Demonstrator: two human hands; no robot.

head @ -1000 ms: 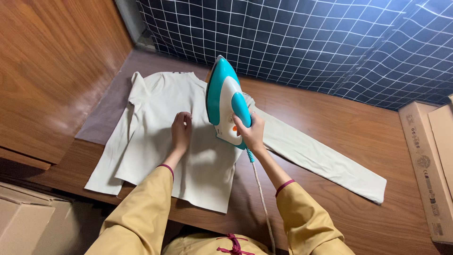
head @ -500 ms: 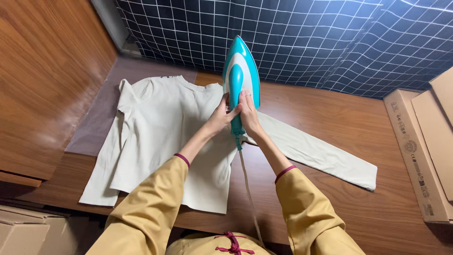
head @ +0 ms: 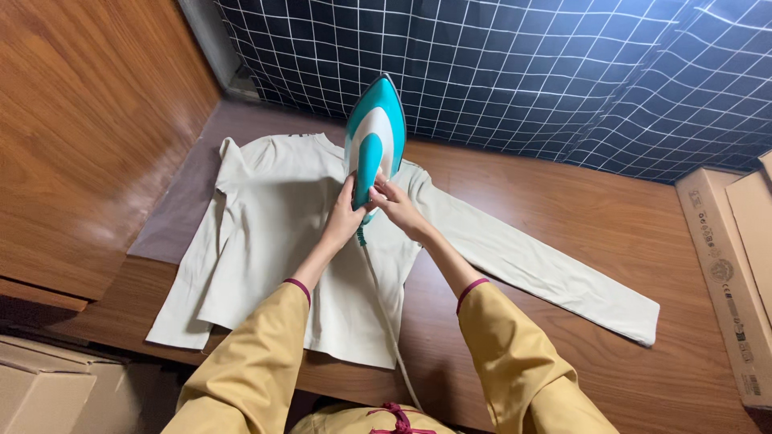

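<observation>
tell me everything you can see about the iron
The iron is teal and white, with a pointed nose aimed away from the person and a teal handle along its top. It looks like smooth plastic. It sits on the chest of a cream long-sleeved shirt spread on a wooden table. The left hand and right hand both grip its rear end. A pale cord trails back from it toward the person.

Glossy plastic iron (head: 374, 141), matt cloth shirt (head: 281, 233), polished wood table (head: 611, 209)
</observation>
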